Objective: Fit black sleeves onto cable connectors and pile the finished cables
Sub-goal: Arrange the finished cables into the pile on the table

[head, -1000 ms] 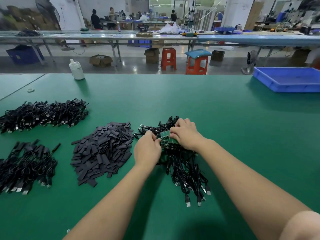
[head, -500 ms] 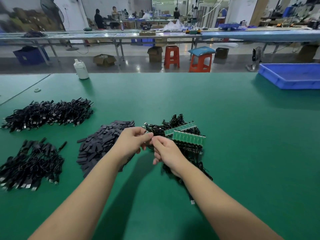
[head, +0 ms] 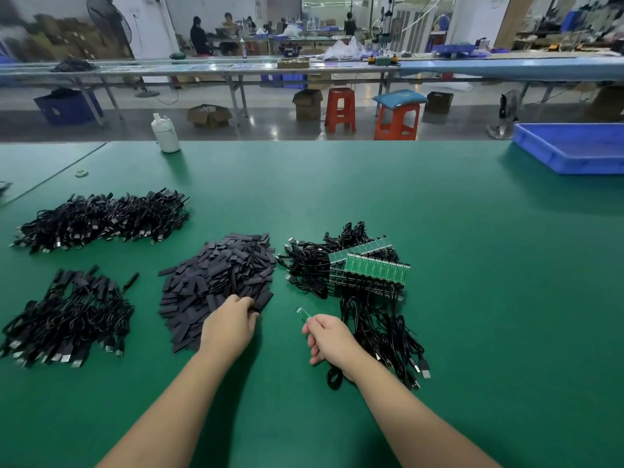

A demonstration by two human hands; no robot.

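Fingers of the left hand point(head: 229, 327) curl into the near edge of the sleeve pile point(head: 219, 285). Right hand point(head: 329, 339), just beside it, pinches a green connector point(head: 301, 312) (cable trailing below), panels point(head: 369, 268) beyond.

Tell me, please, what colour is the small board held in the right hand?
Green, seen in the head view: the small board in the right hand.

Single head-worn wide-angle view, facing forward and down. Green worktop point(head: 439, 298) close, filling lower frame. Workshop floor across the top.
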